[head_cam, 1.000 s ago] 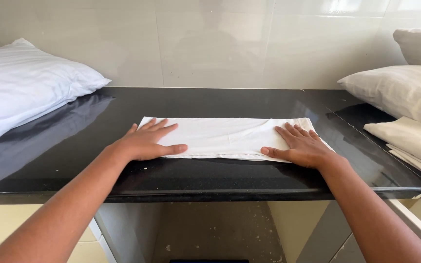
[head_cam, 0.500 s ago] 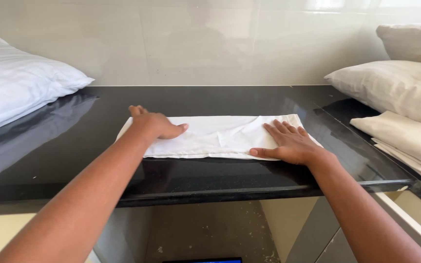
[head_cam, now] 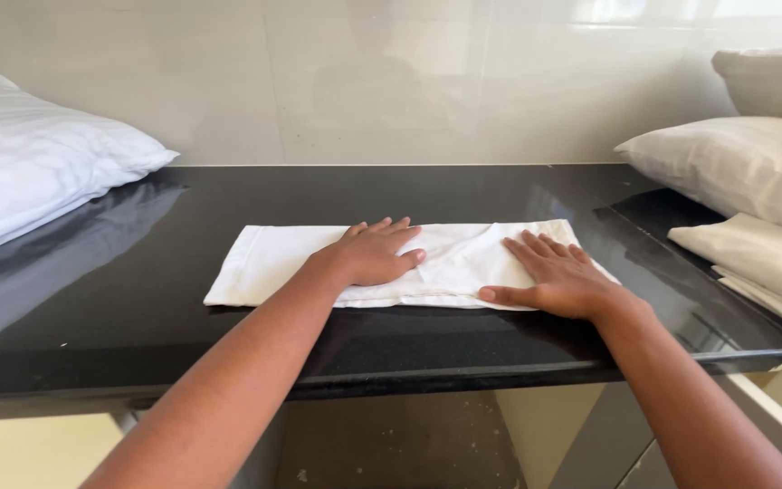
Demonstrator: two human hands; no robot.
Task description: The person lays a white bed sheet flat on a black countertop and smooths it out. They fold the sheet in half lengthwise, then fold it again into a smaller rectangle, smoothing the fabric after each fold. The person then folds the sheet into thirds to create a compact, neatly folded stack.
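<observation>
Bench point(head_cam: 138, 362) bare left of folded cloth point(head_cam: 264, 263), also behind it to wall. White pillow point(head_cam: 29, 163) blocks far left; beige pillows point(head_cam: 735, 163) + folded linens point(head_cam: 762, 263) crowd right.

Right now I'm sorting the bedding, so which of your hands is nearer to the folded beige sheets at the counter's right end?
Right. The right hand presses the white cloth's right end, closest to the beige sheets; the left hand lies flat mid-cloth, farther away.

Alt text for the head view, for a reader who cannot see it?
Two bare hands, left hand and right hand, press flat on a folded white cloth lying on a glossy black stone counter. A white pillow lies at left, cream pillows and folded cream linens at right.
</observation>
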